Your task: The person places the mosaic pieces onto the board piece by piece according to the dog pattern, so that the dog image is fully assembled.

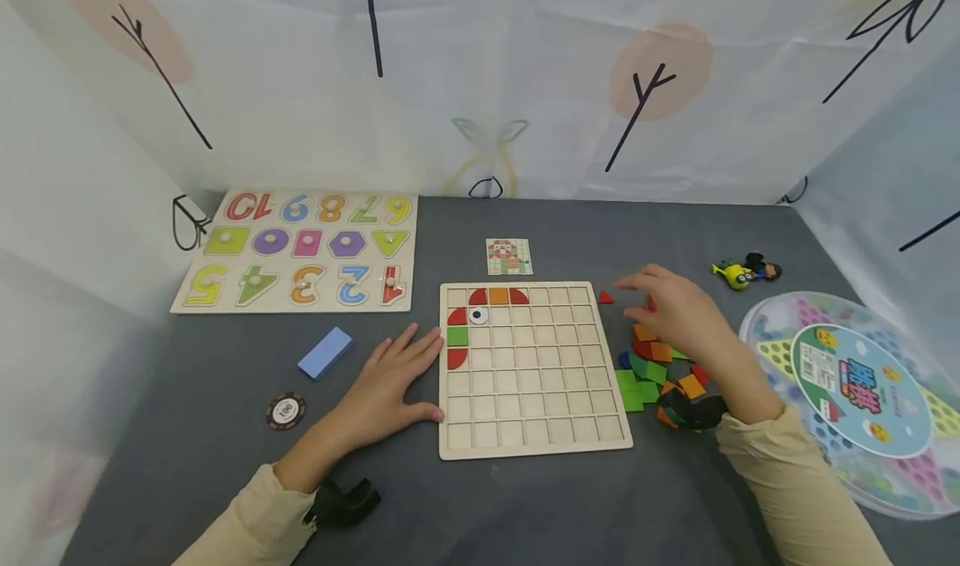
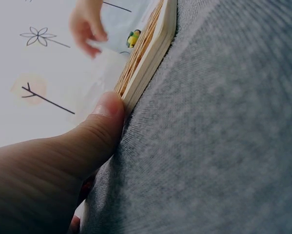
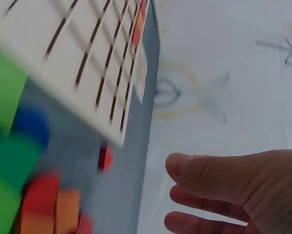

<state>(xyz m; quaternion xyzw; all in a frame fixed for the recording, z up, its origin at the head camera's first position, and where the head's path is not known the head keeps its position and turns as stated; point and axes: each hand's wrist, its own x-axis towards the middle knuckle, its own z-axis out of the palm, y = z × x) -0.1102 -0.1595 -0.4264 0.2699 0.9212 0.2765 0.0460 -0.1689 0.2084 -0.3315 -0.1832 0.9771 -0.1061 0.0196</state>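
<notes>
My left hand (image 1: 390, 380) rests at the left edge of the wooden grid board (image 1: 536, 453), fingers extended. Its thumb (image 2: 104, 109) presses the board's side in the left wrist view. On the board sit several red curved pieces (image 1: 457, 358), an orange square (image 1: 498, 297), a green square (image 1: 457, 337) and a round eye piece (image 1: 478, 316). My right hand (image 1: 678, 312) hovers above the loose coloured pieces (image 1: 651, 372), thumb and fingers apart. A bit of red shows between its fingers in the head view. A red triangle (image 3: 105, 157) lies beside the board's corner.
A small pattern card (image 1: 509, 257) lies behind the board. At the left are a number puzzle (image 1: 300, 249), a blue block (image 1: 325, 353) and a poker chip (image 1: 286, 411). Small figurines (image 1: 746, 272) and a round game box (image 1: 862, 391) stand at the right.
</notes>
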